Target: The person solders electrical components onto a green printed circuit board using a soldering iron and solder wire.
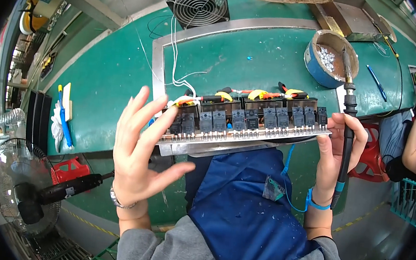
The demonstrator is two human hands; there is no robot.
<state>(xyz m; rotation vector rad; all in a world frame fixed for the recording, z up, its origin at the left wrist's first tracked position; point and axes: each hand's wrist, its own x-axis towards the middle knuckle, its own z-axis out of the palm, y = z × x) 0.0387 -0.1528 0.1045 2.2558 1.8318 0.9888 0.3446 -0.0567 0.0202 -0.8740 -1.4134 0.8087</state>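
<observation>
Circuit board (pixel 247 135) at the front edge of the green bench (pixel 107 85), tilted between two bare hands.
Black components line its near side, with yellow, red and black wrapped leads behind; the left hand (pixel 137 161) spreads wide at its left end, contact unclear, while the right hand (pixel 333 159) has fingers curled round an upright soldering iron (pixel 351 106), thumb at the board's right corner; beyond lie a round blue pot (pixel 317 72), a blue pen (pixel 377 82) and a square fan (pixel 200 6).

Square black fan (pixel 199 8), round caged fan (pixel 27 188)
</observation>
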